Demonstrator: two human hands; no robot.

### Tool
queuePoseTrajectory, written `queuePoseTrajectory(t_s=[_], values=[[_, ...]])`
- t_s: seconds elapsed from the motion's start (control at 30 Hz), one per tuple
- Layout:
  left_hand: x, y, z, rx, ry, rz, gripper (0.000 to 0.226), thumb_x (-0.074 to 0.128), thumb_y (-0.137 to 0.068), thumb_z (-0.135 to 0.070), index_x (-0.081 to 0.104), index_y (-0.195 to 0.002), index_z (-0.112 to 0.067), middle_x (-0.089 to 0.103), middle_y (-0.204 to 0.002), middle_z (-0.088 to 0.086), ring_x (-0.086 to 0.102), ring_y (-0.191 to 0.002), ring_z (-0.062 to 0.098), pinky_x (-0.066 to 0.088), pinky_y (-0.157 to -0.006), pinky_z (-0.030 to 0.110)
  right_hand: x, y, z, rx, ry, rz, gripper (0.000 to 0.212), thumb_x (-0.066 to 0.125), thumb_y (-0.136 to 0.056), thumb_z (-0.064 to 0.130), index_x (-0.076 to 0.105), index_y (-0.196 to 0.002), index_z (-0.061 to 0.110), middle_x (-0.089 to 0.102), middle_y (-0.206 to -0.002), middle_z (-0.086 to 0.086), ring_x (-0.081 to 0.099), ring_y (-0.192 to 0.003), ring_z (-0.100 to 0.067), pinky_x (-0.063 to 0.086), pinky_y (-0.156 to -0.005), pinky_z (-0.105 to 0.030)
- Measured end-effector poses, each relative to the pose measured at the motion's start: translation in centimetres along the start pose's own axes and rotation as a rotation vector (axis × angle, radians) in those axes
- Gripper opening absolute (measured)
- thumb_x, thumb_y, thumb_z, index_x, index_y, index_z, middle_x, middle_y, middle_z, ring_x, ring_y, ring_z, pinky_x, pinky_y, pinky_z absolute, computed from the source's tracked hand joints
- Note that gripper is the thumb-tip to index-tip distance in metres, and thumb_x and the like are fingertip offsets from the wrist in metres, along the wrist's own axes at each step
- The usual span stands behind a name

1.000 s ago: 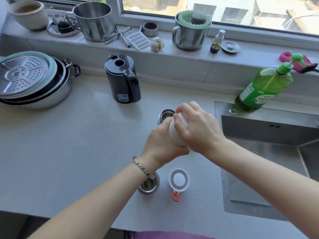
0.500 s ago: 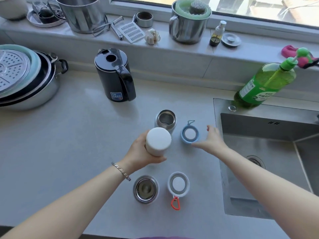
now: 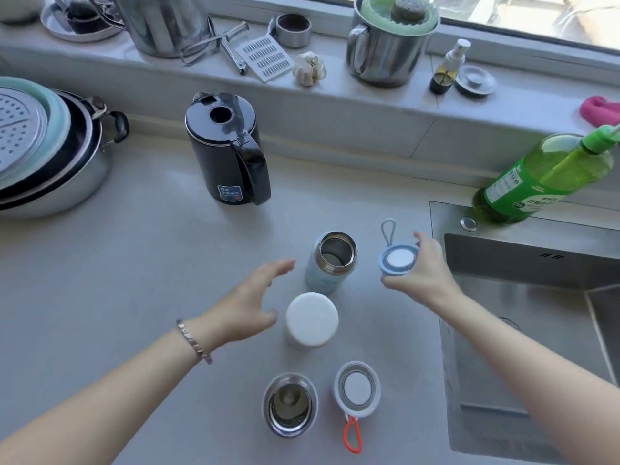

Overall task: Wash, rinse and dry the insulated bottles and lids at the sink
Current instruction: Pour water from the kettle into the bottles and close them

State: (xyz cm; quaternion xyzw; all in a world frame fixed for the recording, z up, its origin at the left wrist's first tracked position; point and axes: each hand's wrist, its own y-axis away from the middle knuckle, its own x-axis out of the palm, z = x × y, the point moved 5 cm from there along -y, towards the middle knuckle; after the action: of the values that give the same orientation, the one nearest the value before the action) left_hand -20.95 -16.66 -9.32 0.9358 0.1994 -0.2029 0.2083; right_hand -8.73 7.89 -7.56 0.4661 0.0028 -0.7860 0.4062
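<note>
A light blue insulated bottle [image 3: 330,263] stands open on the grey counter [image 3: 151,280]. Just in front of it a white bottle [image 3: 312,319] stands upside down, flat base up. Nearer me are an open steel bottle [image 3: 290,404] and a white lid with a red loop [image 3: 356,389]. My right hand [image 3: 424,273] pinches a blue lid with a grey loop [image 3: 399,260] just above the counter, right of the blue bottle. With fingers spread, my left hand [image 3: 248,303] hovers left of the white bottle and holds nothing.
A steel sink [image 3: 523,317] lies at the right, with a green soap pump bottle [image 3: 543,179] at its back corner. A black kettle [image 3: 228,149] stands behind the bottles, stacked pans [image 3: 43,152] at far left. The window ledge carries steel pots, a sponge and small items.
My left hand set the white bottle down on the counter and let go. My right hand took hold of the blue lid and lifted it slightly.
</note>
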Motion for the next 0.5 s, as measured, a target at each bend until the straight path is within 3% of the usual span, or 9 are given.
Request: queuePoseTrajectory(t_s=[0.07, 0.13, 0.2, 0.33, 0.4, 0.5], values=[[-1.2, -2.1, -0.3, -0.032, 0.082, -0.105, 0.083, 0.071, -0.074, 0.002, 0.026, -0.132, -0.036, 0.04, -0.134, -0.013, 0.037, -0.128, 0.0, 0.031, -0.106, 0.021, -2.4, 0.4, 2.6, -0.098, 0.151, -0.002, 0.086, 0.079, -0.061, 0.019, 0.032, -0.133, 0.015, 0.044, -0.126, -0.003, 0.046, -0.114, -0.024, 0.043, -0.091, -0.032], [-0.7, -4.4, -0.9, -0.056, 0.154, -0.056, 0.095, 0.082, -0.067, -0.01, 0.024, -0.141, -0.028, 0.036, -0.14, -0.014, 0.033, -0.129, -0.001, 0.028, -0.104, 0.019, -3.8, 1.0, 5.4, -0.208, 0.334, 0.024, 0.076, 0.077, -0.06, 0.021, 0.038, -0.126, 0.018, 0.049, -0.118, 0.0, 0.044, -0.105, -0.024, 0.044, -0.082, -0.035], [0.6, -6.3, -1.6, -0.06, 0.163, 0.029, 0.104, 0.087, -0.061, -0.019, 0.025, -0.142, -0.032, 0.036, -0.138, -0.021, 0.033, -0.127, -0.003, 0.028, -0.105, 0.02, -4.0, 1.5, 7.7, -0.304, 0.445, 0.096, 0.073, 0.075, -0.062, 0.023, 0.04, -0.127, 0.022, 0.049, -0.118, 0.002, 0.036, -0.102, -0.022, 0.041, -0.084, -0.035], [1.8, -8.1, -2.4, -0.026, 0.225, -0.025, 0.075, 0.086, -0.056, -0.01, 0.05, -0.114, -0.041, 0.059, -0.102, -0.024, 0.057, -0.091, -0.005, 0.045, -0.08, 0.011, -2.7, 2.2, 10.5, -0.46, 0.507, 0.233, 0.077, 0.072, -0.066, 0.022, 0.038, -0.135, 0.032, 0.041, -0.121, 0.008, 0.028, -0.109, -0.02, 0.037, -0.091, -0.03], [1.8, -8.1, -2.3, -0.019, 0.227, -0.08, 0.066, 0.085, -0.054, -0.012, 0.053, -0.102, -0.045, 0.063, -0.093, -0.022, 0.059, -0.082, -0.004, 0.049, -0.075, 0.015, -1.7, 2.1, 11.2, -0.505, 0.491, 0.302, 0.077, 0.07, -0.068, 0.017, 0.036, -0.136, 0.033, 0.037, -0.122, 0.009, 0.03, -0.112, -0.017, 0.037, -0.08, -0.021], [1.7, -7.9, -2.2, -0.026, 0.199, -0.11, 0.055, 0.085, -0.054, -0.017, 0.053, -0.089, -0.044, 0.061, -0.078, -0.022, 0.055, -0.069, -0.005, 0.044, -0.066, 0.015, -0.7, 1.7, 12.2, -0.593, 0.503, 0.369, 0.072, 0.068, -0.068, 0.013, 0.037, -0.129, 0.033, 0.036, -0.122, 0.012, 0.043, -0.101, -0.012, 0.035, -0.063, -0.013]])
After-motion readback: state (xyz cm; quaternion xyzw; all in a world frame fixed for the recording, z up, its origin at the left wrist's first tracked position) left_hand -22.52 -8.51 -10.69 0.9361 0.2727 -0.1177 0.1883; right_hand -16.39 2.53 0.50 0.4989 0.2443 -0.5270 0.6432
